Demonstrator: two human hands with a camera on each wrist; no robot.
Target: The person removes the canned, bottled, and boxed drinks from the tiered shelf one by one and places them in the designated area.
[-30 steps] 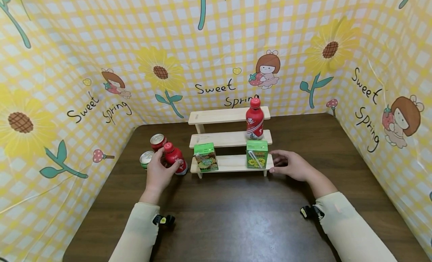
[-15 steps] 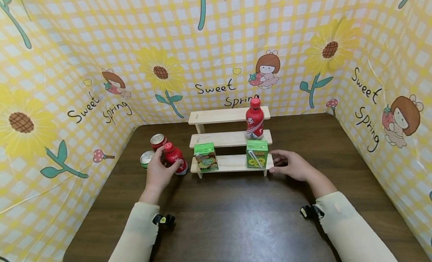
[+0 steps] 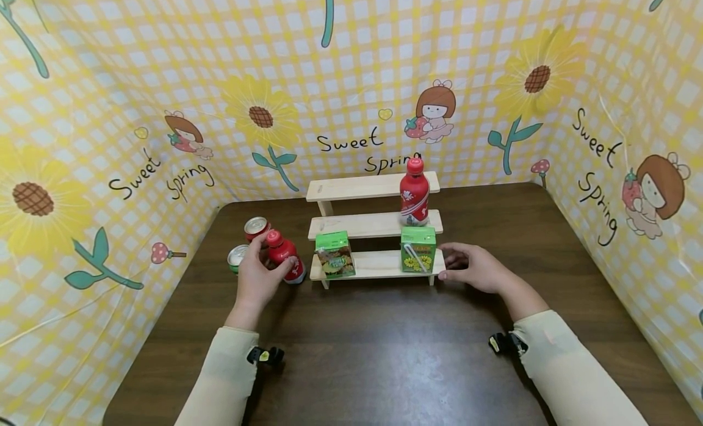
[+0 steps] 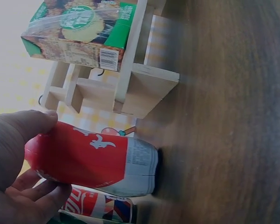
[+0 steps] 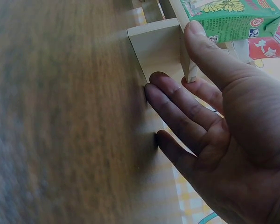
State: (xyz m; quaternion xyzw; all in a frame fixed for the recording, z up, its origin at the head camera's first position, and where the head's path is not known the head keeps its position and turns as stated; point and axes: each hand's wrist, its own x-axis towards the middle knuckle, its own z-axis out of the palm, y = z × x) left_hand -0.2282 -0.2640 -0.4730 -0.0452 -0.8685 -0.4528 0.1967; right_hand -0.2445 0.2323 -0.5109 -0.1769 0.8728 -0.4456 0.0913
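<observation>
Held a red bottle (image 3: 283, 252) by its upper part in the left hand (image 3: 257, 283), with thumb and fingers wrapped round it, left of the wooden rack (image 3: 377, 263) and down at the table (image 3: 351, 353) (couldn't tell whether resting on it). Had a red can (image 3: 255, 225) and a green can (image 3: 237, 256) just beside that hand. Clasped the right end of the rack's lowest step between thumb and index finger of the right hand (image 3: 475, 268), leaving the other fingers loose. Saw a brown-and-green carton (image 3: 335, 254) toward the left of that step, a green carton (image 3: 418, 250) toward its right, and a second red bottle (image 3: 414, 197) upright on the middle step.
</observation>
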